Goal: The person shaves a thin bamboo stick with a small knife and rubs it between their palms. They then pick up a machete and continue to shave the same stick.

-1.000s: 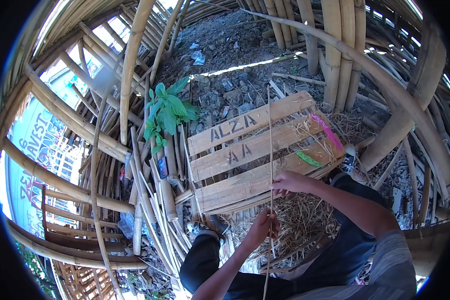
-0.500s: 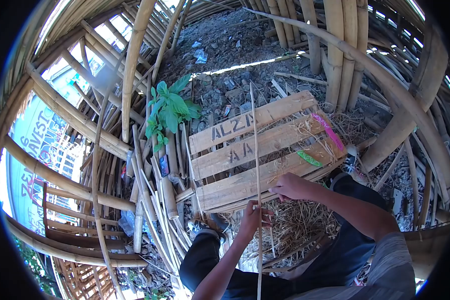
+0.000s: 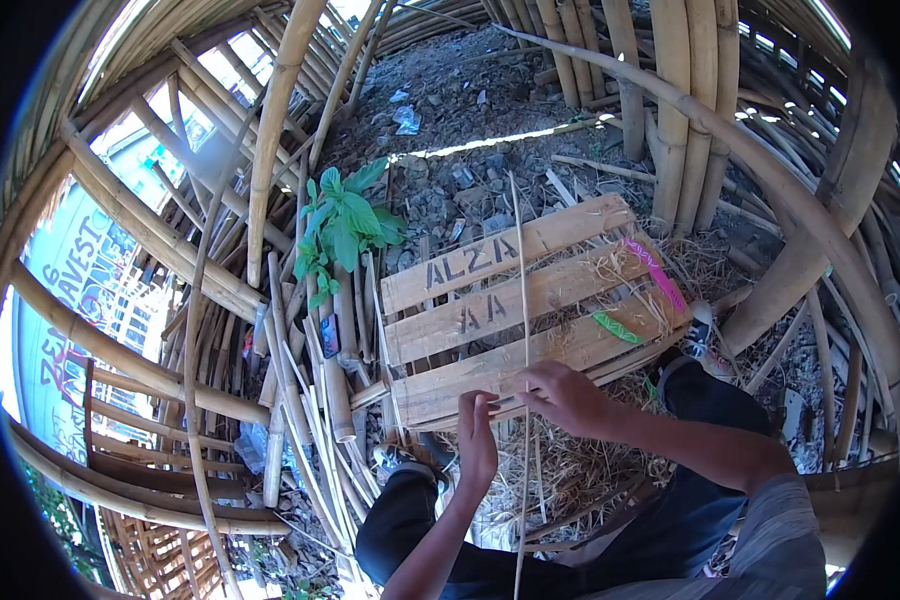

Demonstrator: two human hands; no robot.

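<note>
A long thin bamboo strip (image 3: 526,330) runs upright through the view, from over the wooden crate (image 3: 450,338) down to my lap. My right hand (image 3: 570,400) is closed on the strip near the crate's front edge, thumb and fingers pinched at it. Just left of the strip, my left hand (image 3: 478,445) is raised with its fingers loosely bent and apart, off the strip. On the slatted crate top, marked with dark letters, lie a green patterned piece (image 3: 616,327) and a long pink patterned piece (image 3: 655,272), among thin shavings.
Split bamboo lengths (image 3: 310,420) lie in a pile at the left, beside a leafy green plant (image 3: 345,222). Thick bamboo posts (image 3: 675,120) stand at the back right. Straw-like shavings (image 3: 580,470) cover the ground between my legs. Stony soil (image 3: 440,110) stretches behind the crate.
My left hand has come off the bamboo strip and moved slightly left. My right hand has moved left and down onto the strip.
</note>
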